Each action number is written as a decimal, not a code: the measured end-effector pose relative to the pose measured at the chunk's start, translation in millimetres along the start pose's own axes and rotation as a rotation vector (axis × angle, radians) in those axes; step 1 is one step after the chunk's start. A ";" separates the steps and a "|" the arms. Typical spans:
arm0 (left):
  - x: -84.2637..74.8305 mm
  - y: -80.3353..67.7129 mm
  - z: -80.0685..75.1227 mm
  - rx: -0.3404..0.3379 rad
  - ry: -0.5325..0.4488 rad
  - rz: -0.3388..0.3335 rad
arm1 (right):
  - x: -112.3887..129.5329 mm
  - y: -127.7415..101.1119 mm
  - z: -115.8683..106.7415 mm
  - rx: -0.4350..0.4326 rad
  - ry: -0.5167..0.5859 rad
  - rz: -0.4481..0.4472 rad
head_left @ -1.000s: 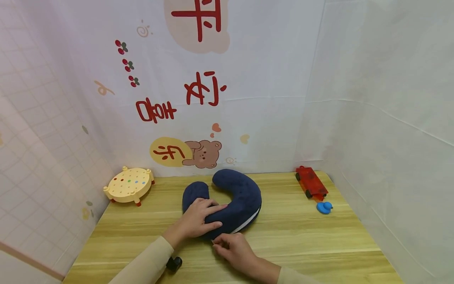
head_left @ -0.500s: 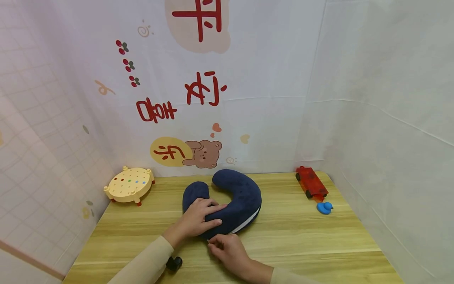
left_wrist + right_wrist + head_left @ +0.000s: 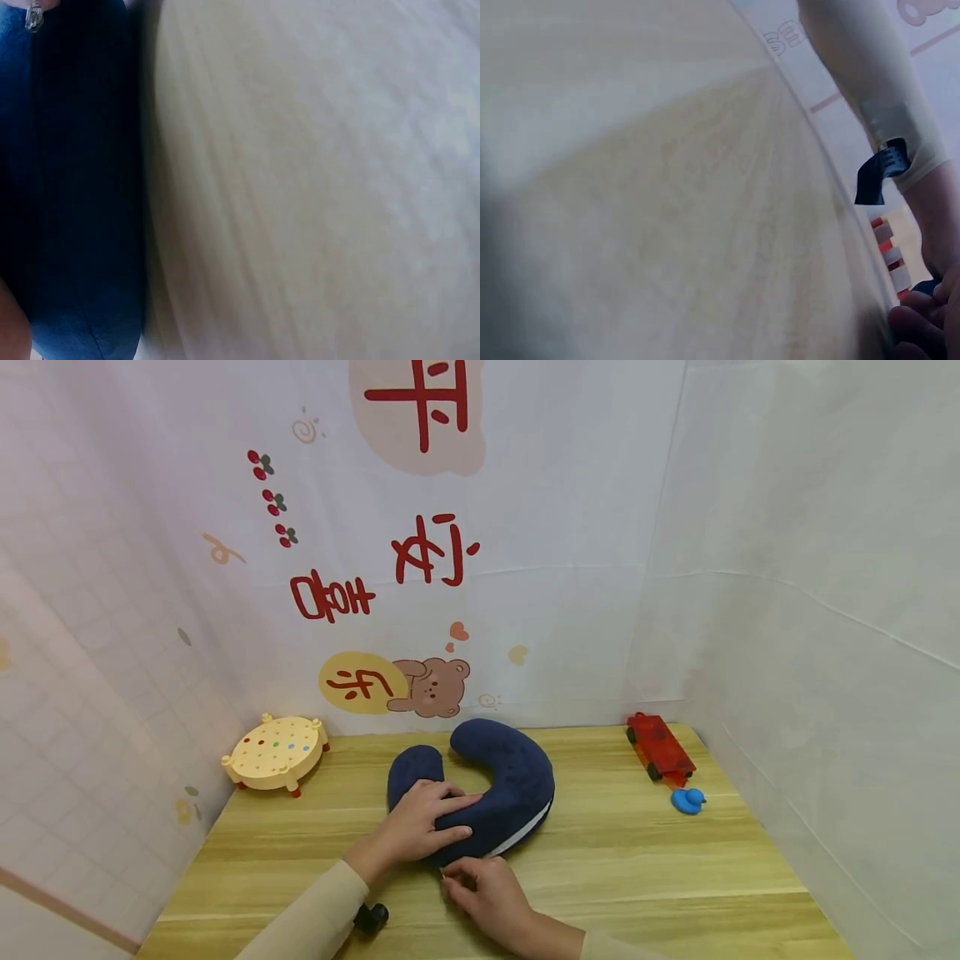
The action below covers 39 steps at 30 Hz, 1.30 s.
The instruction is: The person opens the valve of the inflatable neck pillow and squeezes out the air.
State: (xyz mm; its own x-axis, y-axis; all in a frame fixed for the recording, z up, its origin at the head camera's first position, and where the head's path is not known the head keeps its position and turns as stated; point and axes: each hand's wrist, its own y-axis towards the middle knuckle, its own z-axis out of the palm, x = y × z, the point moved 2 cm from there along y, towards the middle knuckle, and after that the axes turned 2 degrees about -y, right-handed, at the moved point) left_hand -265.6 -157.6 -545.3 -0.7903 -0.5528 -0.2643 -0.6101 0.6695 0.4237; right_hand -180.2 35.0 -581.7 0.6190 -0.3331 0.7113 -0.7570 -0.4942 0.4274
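A navy U-shaped neck pillow point(image 3: 521, 772) lies on the wooden table, a white strip point(image 3: 521, 835) showing through the gap in its lower right seam. My left hand point(image 3: 420, 818) rests across the pillow's left part and presses it, with index finger and thumb stretched over the fabric. Other left fingers are partly hidden at the inner curve. At the near edge, thumb and fingertips of my right hand point(image 3: 487, 893) pinch a small metal zipper pull point(image 3: 34, 16), seen at the top corner of the left wrist view. The right wrist view catches only curled fingers point(image 3: 922, 322) in its lower corner.
A round cream toy stand point(image 3: 277, 747) with dots and short legs is at the back left. At the back right are a red toy car point(image 3: 660, 747) and a blue duck point(image 3: 687, 800). A black device point(image 3: 371, 918) sits by my left forearm. Printed curtains enclose the table.
My right hand has slid slightly left along the pillow's near edge with the zipper pull, then stayed nearly still. The left hand keeps its place on the pillow.
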 end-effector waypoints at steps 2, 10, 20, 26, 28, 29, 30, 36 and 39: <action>-0.4 0.3 0.8 0.006 0.007 -0.004 | 0.0 -1.8 -6.8 0.020 0.021 0.022; -3.4 2.3 -1.6 0.018 0.005 -0.012 | -16.3 -8.4 -47.4 -0.086 -0.086 0.004; -7.1 8.2 -9.8 0.052 0.051 0.036 | -40.2 -11.1 -104.5 -0.210 -0.354 -0.258; -8.3 9.3 -12.2 0.085 0.079 0.040 | -55.9 -10.3 -121.3 -0.191 -0.407 -0.294; -9.0 9.8 -12.5 0.100 0.091 0.038 | -59.3 -9.3 -123.9 -0.182 -0.419 -0.304; -9.6 10.3 -12.8 0.105 0.099 0.040 | -60.8 -8.5 -125.1 -0.180 -0.429 -0.309; -10.4 10.9 -12.9 0.109 0.109 0.047 | -62.8 -7.4 -126.1 -0.175 -0.439 -0.316; -22.1 17.0 -11.3 0.113 0.152 0.085 | -72.7 3.2 -130.4 -0.088 -0.526 -0.353; -32.3 20.9 -6.8 0.124 0.165 0.046 | -76.7 9.6 -130.9 -0.018 -0.546 -0.365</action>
State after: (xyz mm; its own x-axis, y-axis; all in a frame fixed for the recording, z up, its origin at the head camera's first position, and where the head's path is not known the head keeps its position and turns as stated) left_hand -252.5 -129.1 -522.0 -0.8035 -0.5873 -0.0969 -0.5840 0.7462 0.3196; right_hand -262.3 160.9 -559.1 0.8504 -0.5086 0.1348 -0.4785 -0.6408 0.6004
